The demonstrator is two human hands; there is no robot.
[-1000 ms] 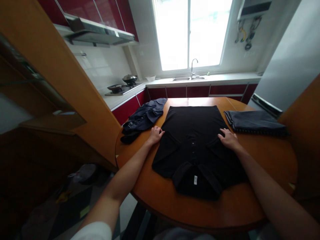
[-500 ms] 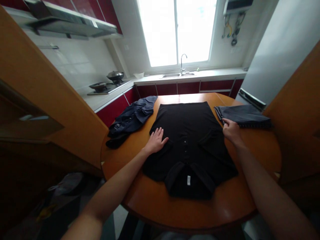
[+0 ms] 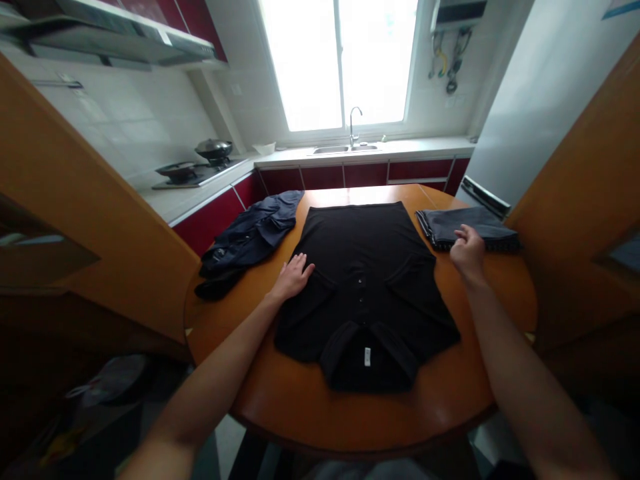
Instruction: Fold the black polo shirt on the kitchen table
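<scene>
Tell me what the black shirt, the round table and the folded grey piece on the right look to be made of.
Black shirt: soft matte knit, probably cotton; it lies limp and takes no glare. Round table: orange-brown wood or veneer, glossy finish; window light reflects off its top. Folded grey piece: thicker woven cloth, possibly denim; its stacked edges hold a crisp line.

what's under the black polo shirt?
The round wooden table shows around the black polo shirt; the left hand rests at the shirt's edge. Anything beneath the fabric is covered.
</scene>
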